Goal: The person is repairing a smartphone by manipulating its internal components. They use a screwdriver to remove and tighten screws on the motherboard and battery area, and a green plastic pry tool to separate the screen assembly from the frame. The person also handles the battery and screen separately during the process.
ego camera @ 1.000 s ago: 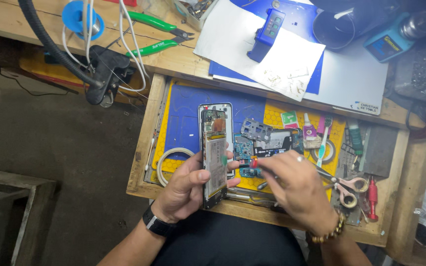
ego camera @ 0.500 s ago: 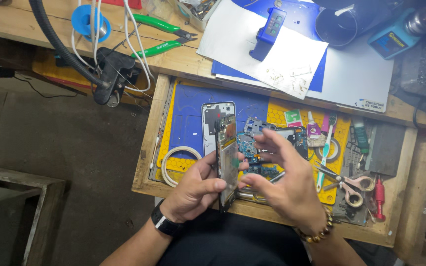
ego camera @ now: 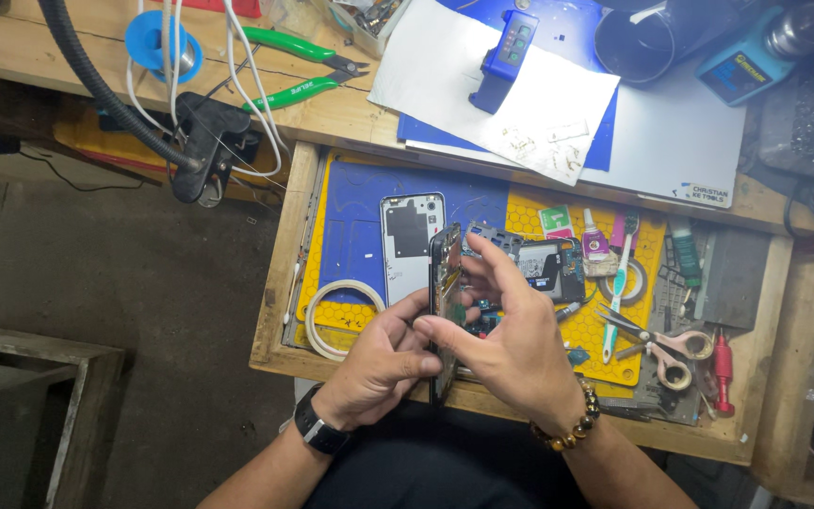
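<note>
A worn wooden workbench (ego camera: 350, 113) runs across the top, and a shallow wooden tray (ego camera: 275, 311) juts out from it over a grey concrete floor (ego camera: 96, 283). Inside the tray lies a yellow and blue work mat (ego camera: 350, 236) with a honeycomb pattern on its yellow parts. On the bench above sit a white sheet of paper (ego camera: 445, 66) over a blue mat, a small blue boxy device (ego camera: 506, 52), green-handled pliers (ego camera: 299, 66) and a blue spool (ego camera: 148, 38). On the mat, a small green-and-white packet (ego camera: 555, 221) lies near a little bottle with a pink cap (ego camera: 595, 240), a white roll of tape (ego camera: 336, 316) sits at the left, and pink-handled scissors (ego camera: 671, 344) lie at the right. The left hand (ego camera: 383, 363) grips an opened phone (ego camera: 445, 283), held on edge above the tray, its fingers curled closed around the lower part. The right hand (ego camera: 515, 344) touches the phone's other side with thumb and forefinger, the remaining fingers spread loosely open. A pale phone back cover (ego camera: 409, 240) lies flat on the mat just behind.
</note>
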